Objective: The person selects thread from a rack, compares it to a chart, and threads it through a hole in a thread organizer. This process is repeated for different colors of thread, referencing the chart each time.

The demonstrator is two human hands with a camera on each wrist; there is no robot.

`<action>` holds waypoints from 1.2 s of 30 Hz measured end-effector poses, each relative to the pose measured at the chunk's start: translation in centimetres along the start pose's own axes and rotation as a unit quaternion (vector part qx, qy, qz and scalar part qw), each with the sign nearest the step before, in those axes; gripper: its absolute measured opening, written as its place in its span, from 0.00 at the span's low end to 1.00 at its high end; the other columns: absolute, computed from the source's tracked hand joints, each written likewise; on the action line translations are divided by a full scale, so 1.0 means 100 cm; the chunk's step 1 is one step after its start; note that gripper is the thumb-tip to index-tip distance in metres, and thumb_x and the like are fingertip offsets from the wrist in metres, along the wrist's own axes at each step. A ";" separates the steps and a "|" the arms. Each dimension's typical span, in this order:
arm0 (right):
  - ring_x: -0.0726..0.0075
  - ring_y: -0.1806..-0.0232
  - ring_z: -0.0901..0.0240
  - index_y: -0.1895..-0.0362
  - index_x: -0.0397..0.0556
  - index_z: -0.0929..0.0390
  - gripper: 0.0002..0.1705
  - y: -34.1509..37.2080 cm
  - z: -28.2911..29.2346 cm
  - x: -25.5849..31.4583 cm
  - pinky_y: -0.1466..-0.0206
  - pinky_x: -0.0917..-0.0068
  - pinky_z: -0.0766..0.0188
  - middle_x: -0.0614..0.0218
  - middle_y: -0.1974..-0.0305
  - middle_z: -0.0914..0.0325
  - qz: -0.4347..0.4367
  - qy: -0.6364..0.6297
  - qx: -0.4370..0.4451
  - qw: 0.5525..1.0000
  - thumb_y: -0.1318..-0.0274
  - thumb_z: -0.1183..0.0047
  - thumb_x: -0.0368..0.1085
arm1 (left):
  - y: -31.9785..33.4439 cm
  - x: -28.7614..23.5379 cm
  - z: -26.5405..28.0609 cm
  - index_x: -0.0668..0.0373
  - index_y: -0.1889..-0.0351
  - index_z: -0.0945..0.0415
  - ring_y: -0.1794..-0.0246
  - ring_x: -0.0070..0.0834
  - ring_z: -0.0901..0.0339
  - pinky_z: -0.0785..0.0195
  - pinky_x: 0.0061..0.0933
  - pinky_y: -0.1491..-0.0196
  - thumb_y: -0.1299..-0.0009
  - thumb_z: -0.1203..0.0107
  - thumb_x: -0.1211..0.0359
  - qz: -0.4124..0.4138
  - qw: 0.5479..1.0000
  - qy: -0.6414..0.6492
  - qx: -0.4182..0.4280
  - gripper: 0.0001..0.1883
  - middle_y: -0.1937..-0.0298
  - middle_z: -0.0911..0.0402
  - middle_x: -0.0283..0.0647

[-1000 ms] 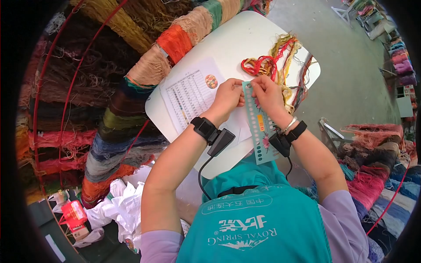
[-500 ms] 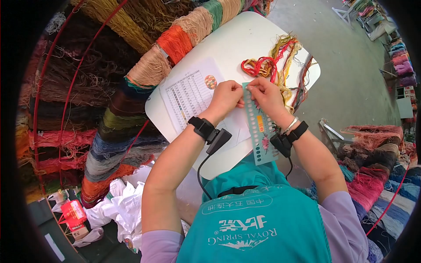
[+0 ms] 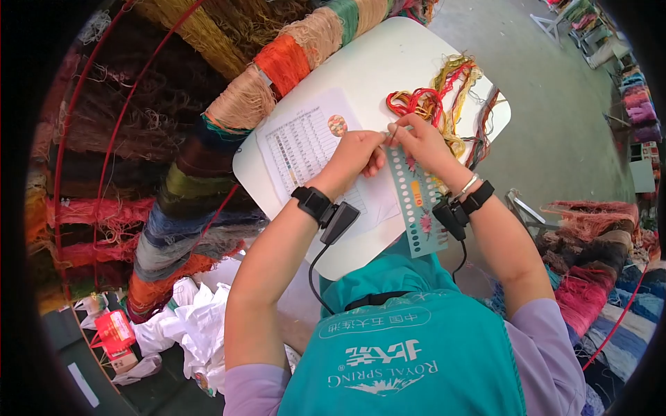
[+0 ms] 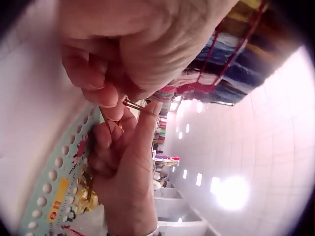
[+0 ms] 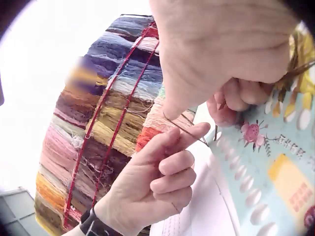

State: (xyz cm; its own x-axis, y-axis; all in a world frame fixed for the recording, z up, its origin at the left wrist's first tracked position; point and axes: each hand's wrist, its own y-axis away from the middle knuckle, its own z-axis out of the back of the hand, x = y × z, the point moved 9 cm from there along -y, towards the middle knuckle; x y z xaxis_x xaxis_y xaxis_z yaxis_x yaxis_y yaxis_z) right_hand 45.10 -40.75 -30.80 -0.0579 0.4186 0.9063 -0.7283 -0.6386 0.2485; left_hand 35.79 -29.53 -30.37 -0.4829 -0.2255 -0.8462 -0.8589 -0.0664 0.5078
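Observation:
A pale green card (image 3: pixel 416 201) with a row of holes, flowers and a yellow label lies below the hands on the white table. Over its far end, the left hand (image 3: pixel 357 159) and right hand (image 3: pixel 424 147) meet at the fingertips. A thin brown thread (image 5: pixel 184 131) runs between them in the right wrist view; the left hand (image 5: pixel 157 184) pinches it between thumb and forefinger. Opposite, the right hand (image 5: pixel 226 49) holds the strand under its thumb. The left wrist view shows a doubled strand (image 4: pixel 134 105) between the left hand (image 4: pixel 133 44) and right hand (image 4: pixel 130 172).
Printed sheets (image 3: pixel 298 149) lie left of the card on the white table (image 3: pixel 378 66). Loose red, yellow and brown yarn (image 3: pixel 454 104) lies beyond the right hand. Yarn skeins (image 3: pixel 239 104) hang along the left; more skeins (image 3: pixel 590 263) are at the right.
Both hands stay over the card's far end. The left hand has turned so its curled lower fingers show more, and the fingertips have come together. The head view has shifted slightly.

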 end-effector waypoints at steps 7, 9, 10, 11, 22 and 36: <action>0.79 0.71 0.29 0.44 0.43 0.24 0.26 0.001 -0.001 0.003 0.65 0.79 0.31 0.72 0.71 0.22 0.037 -0.097 0.053 0.993 0.31 0.47 0.53 | -0.011 -0.025 -0.017 0.64 0.60 0.17 0.80 0.21 0.26 0.32 0.20 0.74 0.27 0.47 0.67 -0.165 0.940 -0.298 -0.019 0.11 0.73 0.19 0.34; 0.78 0.72 0.29 0.46 0.42 0.23 0.25 0.000 -0.003 0.004 0.65 0.78 0.31 0.71 0.73 0.23 0.023 -0.124 0.061 0.990 0.30 0.49 0.52 | -0.016 -0.017 -0.010 0.60 0.64 0.19 0.79 0.17 0.32 0.38 0.18 0.74 0.27 0.45 0.66 -0.115 0.972 -0.206 -0.014 0.08 0.75 0.24 0.29; 0.78 0.72 0.29 0.47 0.42 0.23 0.23 0.000 -0.003 0.003 0.65 0.78 0.31 0.71 0.73 0.23 0.003 -0.108 0.074 0.991 0.30 0.49 0.50 | -0.015 -0.015 -0.005 0.58 0.66 0.21 0.79 0.15 0.35 0.40 0.16 0.75 0.26 0.44 0.65 -0.090 0.983 -0.159 -0.012 0.08 0.76 0.27 0.27; 0.77 0.72 0.29 0.49 0.42 0.22 0.22 -0.001 -0.003 0.003 0.65 0.78 0.31 0.71 0.74 0.23 -0.018 -0.092 0.089 0.992 0.30 0.49 0.48 | -0.010 -0.009 0.000 0.57 0.69 0.24 0.80 0.15 0.38 0.43 0.17 0.76 0.26 0.45 0.65 -0.051 0.999 0.002 0.020 0.09 0.77 0.31 0.26; 0.78 0.74 0.28 0.55 0.43 0.22 0.09 -0.006 -0.008 -0.004 0.68 0.77 0.30 0.73 0.76 0.25 -0.007 -0.071 0.115 0.991 0.33 0.52 0.33 | 0.145 -0.093 0.254 0.53 0.72 0.31 0.80 0.19 0.45 0.50 0.20 0.78 0.27 0.49 0.66 -0.253 0.889 0.381 -0.027 0.10 0.78 0.41 0.27; 0.78 0.65 0.25 0.44 0.45 0.25 0.17 0.002 -0.001 0.002 0.60 0.76 0.27 0.70 0.69 0.20 0.018 -0.044 0.094 0.994 0.36 0.49 0.33 | 0.143 0.006 0.107 0.60 0.50 0.17 0.49 0.41 0.19 0.27 0.35 0.44 0.30 0.43 0.73 -0.249 0.827 -0.430 -0.262 0.12 0.50 0.17 0.46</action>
State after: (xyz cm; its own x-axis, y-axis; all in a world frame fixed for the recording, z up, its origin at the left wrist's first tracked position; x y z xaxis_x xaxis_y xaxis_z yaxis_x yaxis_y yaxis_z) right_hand 44.81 -40.74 -30.64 -0.0156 0.3414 0.9398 -0.5857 -0.7649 0.2682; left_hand 21.36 -20.23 -25.38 -0.2277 0.7165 -0.6594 -0.9050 -0.4056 -0.1283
